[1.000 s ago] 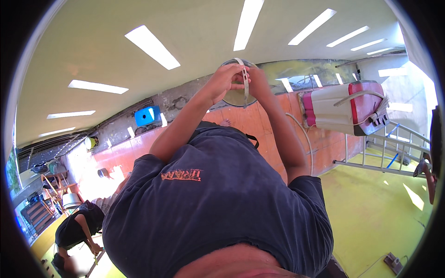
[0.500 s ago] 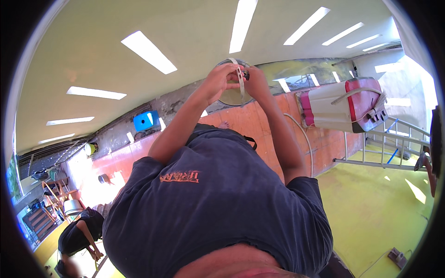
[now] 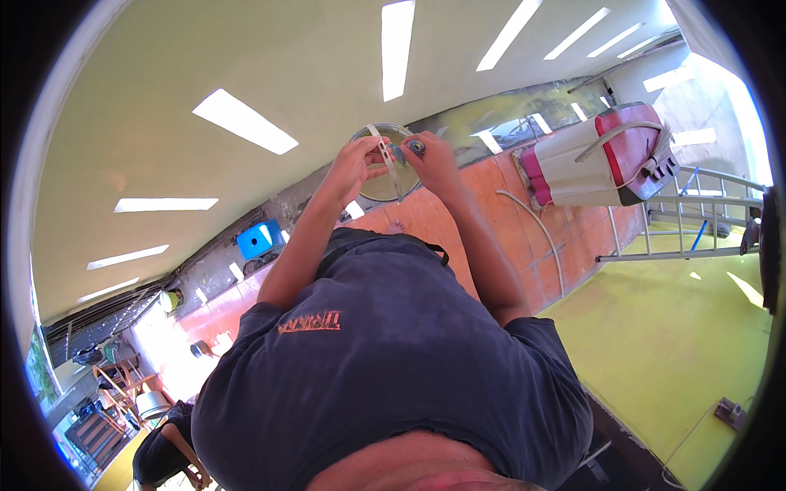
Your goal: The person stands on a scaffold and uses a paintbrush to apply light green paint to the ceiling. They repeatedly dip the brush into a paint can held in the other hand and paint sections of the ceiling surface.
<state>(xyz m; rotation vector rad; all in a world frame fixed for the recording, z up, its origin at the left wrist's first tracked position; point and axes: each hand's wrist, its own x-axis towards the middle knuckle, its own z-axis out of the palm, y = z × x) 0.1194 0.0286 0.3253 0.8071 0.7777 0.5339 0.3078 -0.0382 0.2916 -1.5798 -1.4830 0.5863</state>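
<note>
My left hand (image 3: 358,164) is closed on a narrow pale strip with slots along it (image 3: 387,157), held slantwise. Close beside it, my right hand (image 3: 436,166) is wrapped round a small dark tool with a round end (image 3: 417,147); its exact kind is hard to make out. A bluish-green bit (image 3: 398,155) shows between the strip and my right fingers. Beyond and below both hands stands a round tub with a grey rim (image 3: 407,128), its inside pale yellowish. The strip crosses in front of this tub.
A pale wall (image 3: 278,49) rises ahead. To the right are a white-and-red appliance (image 3: 573,159) with a hose (image 3: 532,217), and a metal ladder (image 3: 704,200). On the left lie a blue stool (image 3: 259,238) and a bent-over person (image 3: 164,450). Orange tiles (image 3: 491,196) cover the floor.
My hands have shifted slightly left and down in the picture and drawn a little apart, so the dark tool's round end shows more. The surroundings have tilted with my head.
</note>
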